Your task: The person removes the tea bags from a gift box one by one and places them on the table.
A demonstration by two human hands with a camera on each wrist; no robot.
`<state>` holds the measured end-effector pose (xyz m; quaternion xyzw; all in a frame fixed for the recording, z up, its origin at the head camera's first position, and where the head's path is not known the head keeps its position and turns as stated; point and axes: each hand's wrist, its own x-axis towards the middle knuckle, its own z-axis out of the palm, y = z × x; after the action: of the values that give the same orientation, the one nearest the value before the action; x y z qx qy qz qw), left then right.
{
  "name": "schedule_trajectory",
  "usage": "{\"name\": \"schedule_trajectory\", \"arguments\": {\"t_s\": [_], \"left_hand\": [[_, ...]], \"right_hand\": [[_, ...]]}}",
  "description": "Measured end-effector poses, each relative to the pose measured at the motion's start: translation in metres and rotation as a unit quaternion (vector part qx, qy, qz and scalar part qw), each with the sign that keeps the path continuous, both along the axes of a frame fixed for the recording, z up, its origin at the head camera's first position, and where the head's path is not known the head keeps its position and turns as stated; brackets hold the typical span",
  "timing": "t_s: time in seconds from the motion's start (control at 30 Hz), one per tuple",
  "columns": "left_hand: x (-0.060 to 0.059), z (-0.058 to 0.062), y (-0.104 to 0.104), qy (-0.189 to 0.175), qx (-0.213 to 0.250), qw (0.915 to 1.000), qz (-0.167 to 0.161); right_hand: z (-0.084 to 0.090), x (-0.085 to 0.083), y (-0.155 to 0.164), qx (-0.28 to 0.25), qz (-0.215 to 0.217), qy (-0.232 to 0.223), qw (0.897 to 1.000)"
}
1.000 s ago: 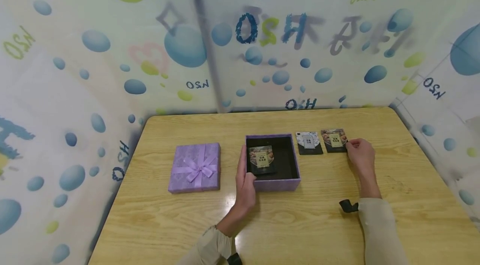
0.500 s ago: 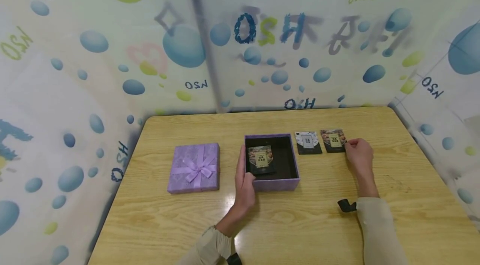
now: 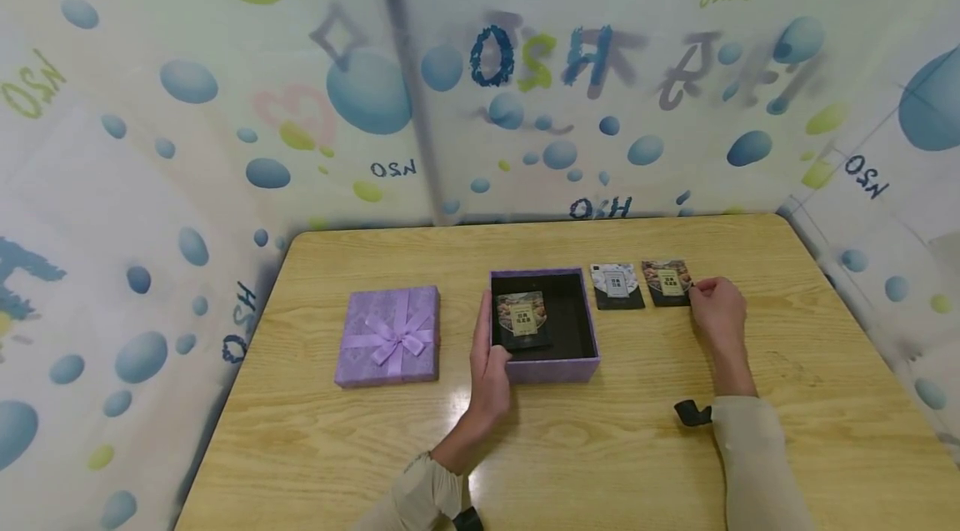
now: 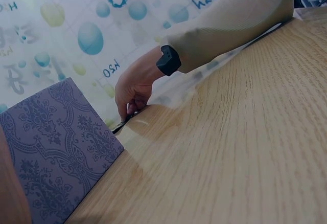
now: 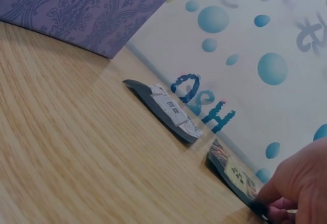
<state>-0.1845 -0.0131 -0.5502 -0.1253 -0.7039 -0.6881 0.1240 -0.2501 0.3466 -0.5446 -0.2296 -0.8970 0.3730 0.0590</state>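
An open purple box point(image 3: 555, 366) stands mid-table with one dark snack packet point(image 3: 521, 320) lying inside. My left hand point(image 3: 489, 352) lies along the box's left wall point(image 4: 56, 147), thumb hooked over the front-left rim, holding it. Right of the box lie two more packets: a white-fronted one point(image 3: 617, 287) point(image 5: 168, 109) and a dark one point(image 3: 667, 282) point(image 5: 232, 175). My right hand point(image 3: 701, 291) point(image 4: 134, 88) pinches the dark packet's right edge against the table, with its fingertips point(image 5: 286, 196) curled on the corner.
The box's purple lid point(image 3: 388, 337) with a ribbon bow sits flat to the left of the box. The wooden table point(image 3: 600, 448) is walled by a bubble-printed sheet point(image 3: 525, 97) at the back and both sides.
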Motion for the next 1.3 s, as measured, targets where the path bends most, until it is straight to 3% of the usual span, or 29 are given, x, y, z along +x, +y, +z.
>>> {"name": "schedule_trajectory", "arguments": {"t_s": [1.3], "left_hand": [[-0.0011, -0.0008, -0.0008, 0.006, -0.002, 1.0000, 0.000]], "right_hand": [[0.0059, 0.0013, -0.0044, -0.017, -0.017, 0.006, 1.000]]}}
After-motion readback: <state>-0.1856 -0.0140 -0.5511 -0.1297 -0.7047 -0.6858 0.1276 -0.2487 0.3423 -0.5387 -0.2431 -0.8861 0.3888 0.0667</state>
